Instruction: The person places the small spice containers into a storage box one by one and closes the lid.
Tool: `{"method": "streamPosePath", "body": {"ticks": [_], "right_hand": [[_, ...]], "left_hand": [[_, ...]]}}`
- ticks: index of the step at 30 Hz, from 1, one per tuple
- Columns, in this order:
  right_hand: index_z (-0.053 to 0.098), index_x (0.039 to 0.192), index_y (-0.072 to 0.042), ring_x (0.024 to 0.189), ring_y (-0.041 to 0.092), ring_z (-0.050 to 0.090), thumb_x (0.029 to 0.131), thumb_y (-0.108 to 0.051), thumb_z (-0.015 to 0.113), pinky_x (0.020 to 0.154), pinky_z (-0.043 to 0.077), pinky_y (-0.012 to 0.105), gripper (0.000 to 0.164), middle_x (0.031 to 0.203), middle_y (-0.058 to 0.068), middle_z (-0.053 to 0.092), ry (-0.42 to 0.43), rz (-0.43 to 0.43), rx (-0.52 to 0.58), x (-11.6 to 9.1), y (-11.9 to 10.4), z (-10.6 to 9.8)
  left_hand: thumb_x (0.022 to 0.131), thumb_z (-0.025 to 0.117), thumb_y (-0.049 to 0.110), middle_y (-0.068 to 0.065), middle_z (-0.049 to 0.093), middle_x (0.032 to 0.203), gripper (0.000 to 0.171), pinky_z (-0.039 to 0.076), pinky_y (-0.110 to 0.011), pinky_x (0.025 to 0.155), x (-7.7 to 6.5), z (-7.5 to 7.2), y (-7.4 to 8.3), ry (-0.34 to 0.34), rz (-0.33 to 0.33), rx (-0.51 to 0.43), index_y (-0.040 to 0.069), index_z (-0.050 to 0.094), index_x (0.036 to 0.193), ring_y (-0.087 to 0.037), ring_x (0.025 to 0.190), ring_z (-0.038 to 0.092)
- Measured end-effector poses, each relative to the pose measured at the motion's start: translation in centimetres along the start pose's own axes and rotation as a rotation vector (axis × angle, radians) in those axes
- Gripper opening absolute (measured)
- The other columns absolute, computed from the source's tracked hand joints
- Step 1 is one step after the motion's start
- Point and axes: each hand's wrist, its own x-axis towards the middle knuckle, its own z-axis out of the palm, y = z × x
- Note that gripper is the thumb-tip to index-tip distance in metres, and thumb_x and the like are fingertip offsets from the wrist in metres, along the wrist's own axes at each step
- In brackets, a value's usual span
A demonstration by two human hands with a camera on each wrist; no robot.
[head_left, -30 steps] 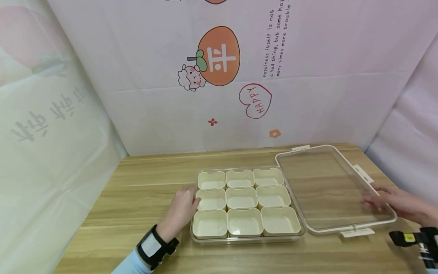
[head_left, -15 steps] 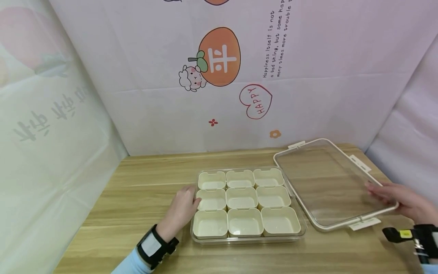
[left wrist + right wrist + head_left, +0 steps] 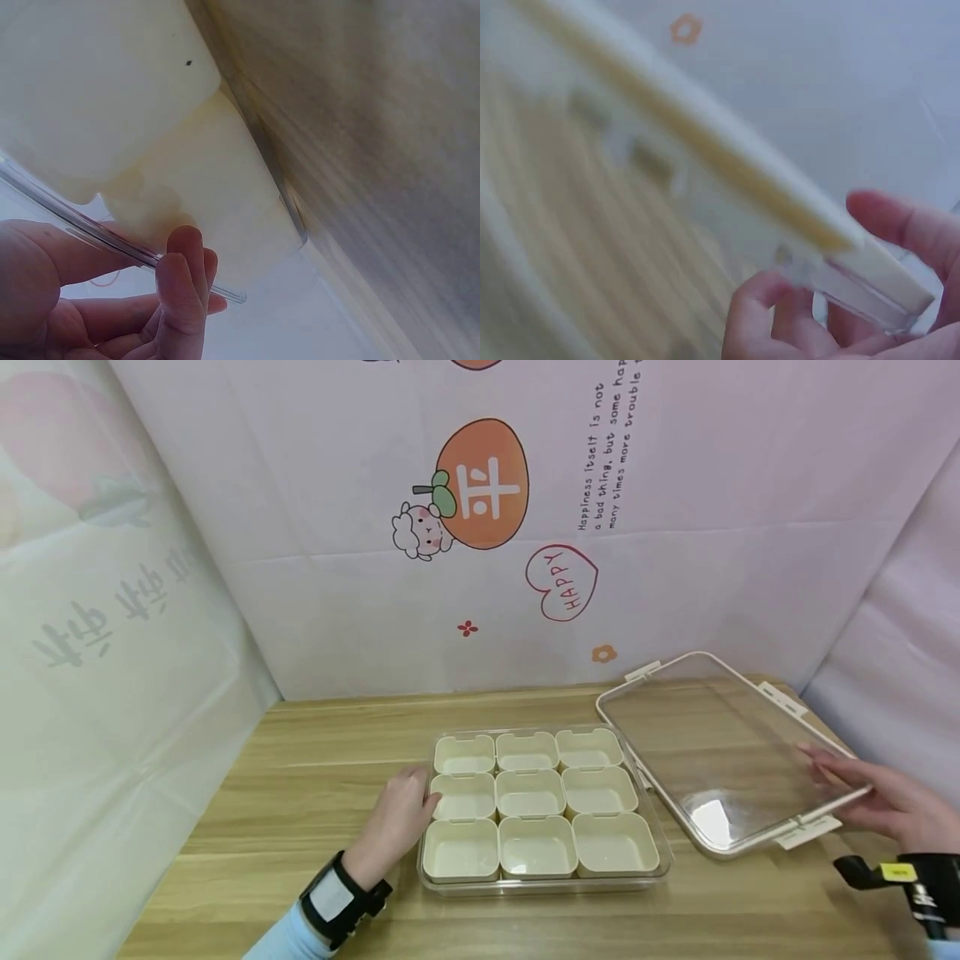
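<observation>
A clear plastic storage box (image 3: pixel 540 887) stands on the table, filled with rows of cream cups (image 3: pixel 529 793). My left hand (image 3: pixel 399 814) grips its left wall; in the left wrist view, fingers (image 3: pixel 180 300) wrap the transparent rim. To the right, my right hand (image 3: pixel 896 802) holds the clear lid (image 3: pixel 731 735) by its right edge. That lid has a white frame with clips and tilts, its right side raised and its left edge low beside the box. In the right wrist view the thumb (image 3: pixel 892 221) is above the lid's edge, the other fingers below.
The wood-grain table (image 3: pixel 322 760) extends left and in front of the box. A printed white cloth (image 3: pixel 352 627) hangs right behind the table, with more cloth on both sides. Black bands with cameras (image 3: pixel 337 902) sit on the wrists.
The right hand has raised the lid's right side and shifted it slightly left and away, so it tilts more. My left hand and the box have stayed put.
</observation>
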Motion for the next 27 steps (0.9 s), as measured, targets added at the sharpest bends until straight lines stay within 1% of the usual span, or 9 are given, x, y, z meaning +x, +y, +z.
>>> {"method": "streamPosePath", "body": {"ticks": [1,2,3,4,5,11,15,22,27], "right_hand": [[0.041,0.14,0.0,0.129,0.015,0.046,0.102,-0.001,0.017,0.112,0.031,0.035,0.044,0.144,0.002,0.047,-0.026,0.005,0.054,0.1,0.0,-0.1],[0.049,0.135,-0.005,0.125,0.016,0.05,0.104,-0.01,0.013,0.112,0.032,0.038,0.048,0.138,0.003,0.053,0.056,0.042,0.24,0.2,-0.1,0.0],[0.049,0.135,-0.004,0.126,0.017,0.049,0.104,-0.011,0.012,0.113,0.03,0.039,0.048,0.138,0.005,0.053,0.057,0.039,0.268,0.3,0.0,0.0],[0.054,0.131,-0.004,0.123,0.018,0.052,0.105,-0.015,0.017,0.112,0.032,0.04,0.046,0.134,0.006,0.057,0.115,0.05,0.323,0.3,-0.1,0.0],[0.06,0.125,-0.007,0.12,0.019,0.054,0.105,-0.025,0.016,0.112,0.032,0.039,0.051,0.128,0.007,0.06,0.188,0.056,0.452,0.4,-0.1,0.1],[0.058,0.123,0.006,0.127,0.034,0.049,0.105,-0.023,0.019,0.113,0.03,0.034,0.052,0.13,0.022,0.055,0.18,-0.04,0.593,0.9,0.5,0.1],[0.057,0.118,0.013,0.124,0.039,0.05,0.105,-0.023,0.016,0.112,0.03,0.033,0.057,0.125,0.033,0.054,0.238,-0.146,0.665,0.9,0.8,0.2],[0.061,0.105,0.016,0.111,0.047,0.057,0.105,-0.021,0.024,0.106,0.039,0.041,0.052,0.112,0.037,0.059,0.399,-0.327,0.665,0.9,1.3,0.2],[0.063,0.101,0.015,0.105,0.047,0.06,0.104,-0.017,0.028,0.102,0.043,0.042,0.048,0.106,0.036,0.062,0.48,-0.397,0.653,1.2,1.7,0.3]], "left_hand": [[0.082,0.071,0.006,-0.016,0.064,0.088,0.025,0.048,-0.024,0.055,0.0,0.0,0.0,0.003,0.002,-0.001,-0.008,0.062,0.1,-0.016,0.068,0.057],[0.082,0.071,0.006,-0.016,0.064,0.089,0.024,0.048,-0.024,0.055,0.1,0.0,0.0,0.007,0.004,-0.002,-0.008,0.062,0.099,-0.016,0.069,0.058],[0.081,0.071,0.006,-0.017,0.064,0.09,0.024,0.049,-0.024,0.055,0.1,0.0,0.0,0.011,0.007,-0.002,-0.008,0.062,0.099,-0.017,0.07,0.059],[0.081,0.071,0.006,-0.017,0.064,0.09,0.024,0.049,-0.024,0.056,0.1,0.1,0.0,0.013,0.008,-0.001,-0.008,0.063,0.099,-0.017,0.07,0.059],[0.081,0.071,0.006,-0.017,0.064,0.089,0.024,0.049,-0.025,0.056,0.1,0.1,0.0,0.013,0.009,-0.002,-0.008,0.063,0.099,-0.018,0.07,0.059],[0.081,0.071,0.006,-0.015,0.064,0.089,0.025,0.048,-0.024,0.056,0.1,0.2,-0.1,0.0,0.009,-0.004,-0.008,0.063,0.1,-0.016,0.07,0.058],[0.082,0.071,0.007,-0.014,0.064,0.087,0.025,0.047,-0.024,0.056,0.2,0.2,-0.1,-0.006,0.015,-0.001,-0.007,0.063,0.1,-0.015,0.069,0.056],[0.082,0.07,0.007,-0.012,0.063,0.084,0.021,0.046,-0.023,0.055,0.3,0.2,0.0,-0.007,0.033,0.006,-0.006,0.063,0.097,-0.014,0.068,0.054],[0.081,0.071,0.006,-0.011,0.062,0.081,0.019,0.043,-0.02,0.053,0.3,0.2,0.0,-0.004,0.037,-0.003,-0.006,0.063,0.095,-0.012,0.065,0.052]]}}
